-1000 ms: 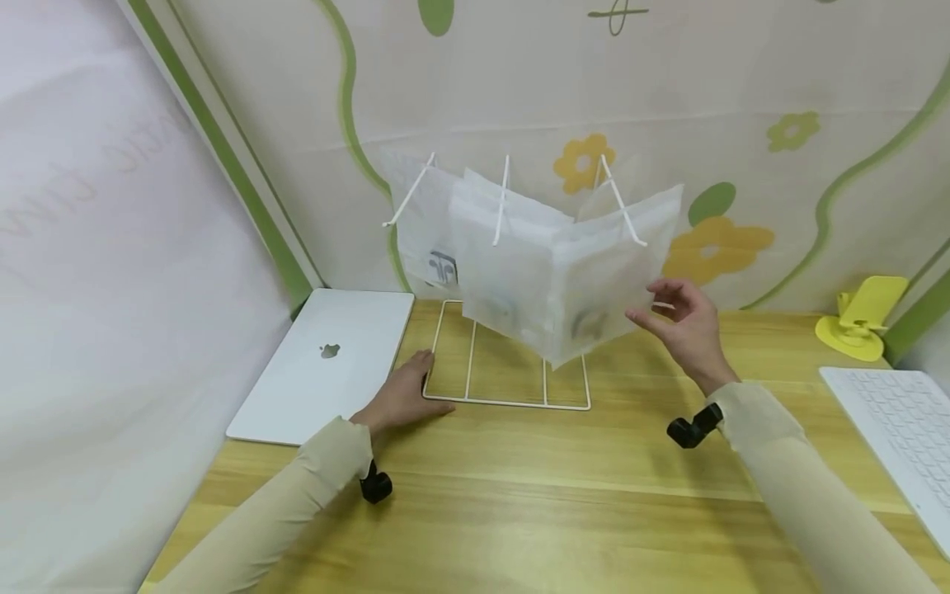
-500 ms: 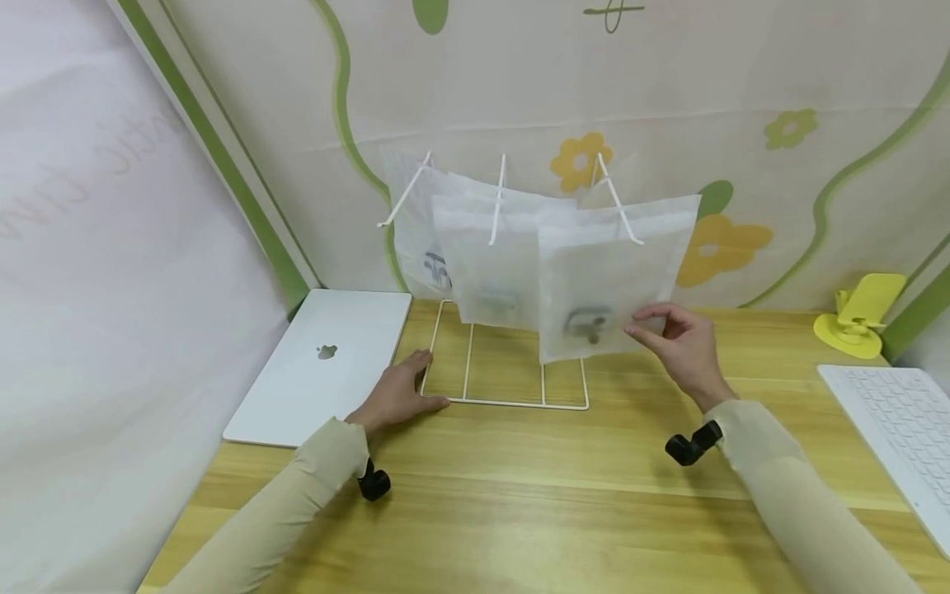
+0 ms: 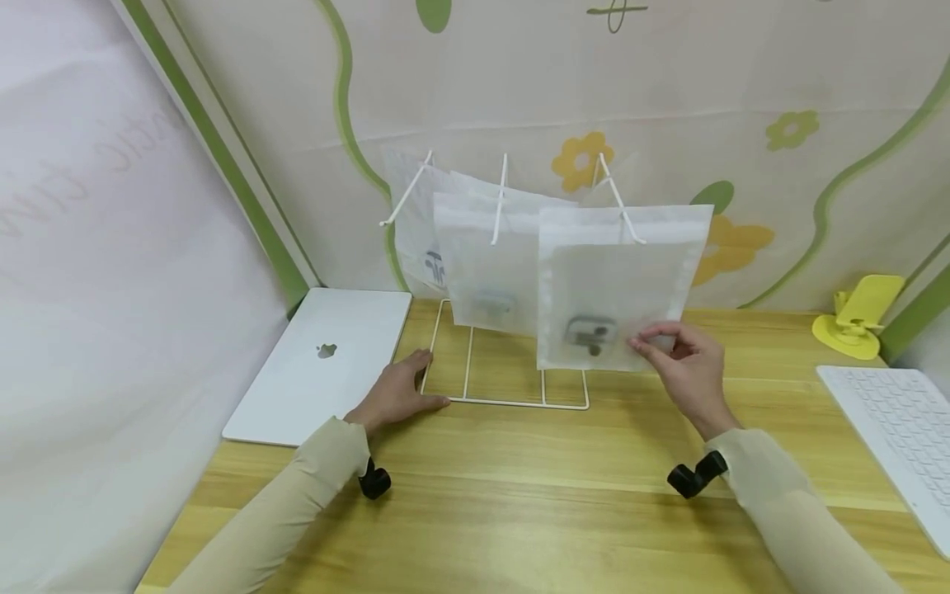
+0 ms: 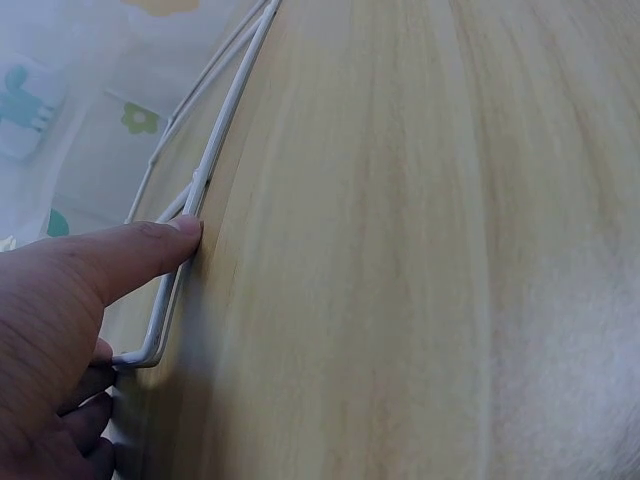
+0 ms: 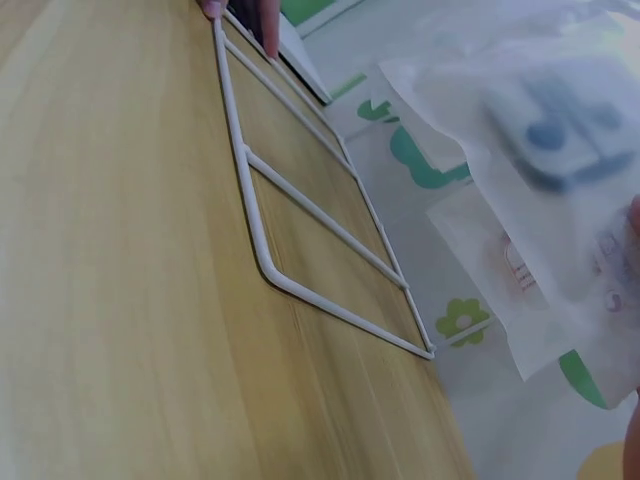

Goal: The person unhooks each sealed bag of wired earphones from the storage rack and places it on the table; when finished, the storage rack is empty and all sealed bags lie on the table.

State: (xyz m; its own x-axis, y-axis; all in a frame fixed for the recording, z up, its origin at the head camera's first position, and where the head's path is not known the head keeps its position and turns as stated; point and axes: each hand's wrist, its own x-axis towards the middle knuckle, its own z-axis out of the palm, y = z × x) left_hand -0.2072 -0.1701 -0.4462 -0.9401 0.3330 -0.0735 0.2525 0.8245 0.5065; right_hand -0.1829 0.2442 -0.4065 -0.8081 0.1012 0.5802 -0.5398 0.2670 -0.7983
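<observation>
A white wire rack (image 3: 505,403) with three hooks stands on the wooden table. My left hand (image 3: 397,391) holds the front left corner of its base; in the left wrist view the thumb (image 4: 150,245) lies on the wire and the fingers are bent beyond it. Frosted bags hang from the hooks. My right hand (image 3: 686,370) pinches the lower right edge of the front right bag (image 3: 619,280), which shows a dark, blurred, case-like shape. The middle bag (image 3: 490,256) hangs partly behind it, and a left bag (image 3: 419,223) hangs farther back.
A closed silver laptop (image 3: 319,379) lies left of the rack, close to my left hand. A white keyboard (image 3: 901,433) and a yellow phone stand (image 3: 857,322) are at the right. A patterned curtain (image 3: 742,66) rises behind the rack.
The front right bag has swung round from slanted to face forward, its lower edge now nearly level. My right hand has moved slightly down with its edge. My left hand stays put.
</observation>
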